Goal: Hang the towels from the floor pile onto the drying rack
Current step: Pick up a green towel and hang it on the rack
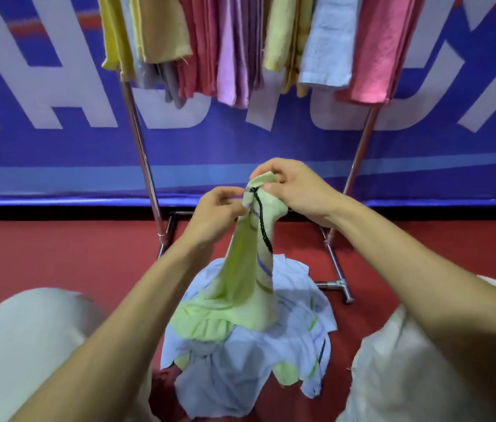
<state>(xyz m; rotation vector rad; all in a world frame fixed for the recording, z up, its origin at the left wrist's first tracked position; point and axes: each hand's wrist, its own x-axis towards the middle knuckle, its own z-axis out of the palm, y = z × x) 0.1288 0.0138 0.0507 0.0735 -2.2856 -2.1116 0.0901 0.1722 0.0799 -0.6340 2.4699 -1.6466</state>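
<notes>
A light green towel point(242, 287) with dark and blue stripes is lifted up from the floor pile, its lower part still lying on it. My left hand point(213, 210) pinches its top edge on the left. My right hand point(294, 190) pinches the same top edge just to the right. Under it lies the pile point(240, 370) of pale blue and green towels on the red floor. The drying rack point(140, 147) stands behind, with several yellow, pink, lilac and light blue towels point(231, 50) hanging from its top.
The rack's metal legs and base bar point(336, 283) sit on the red floor point(57, 254) either side of the pile. A blue banner with white letters point(42, 141) covers the wall behind. My knees in pale trousers point(24, 345) flank the pile.
</notes>
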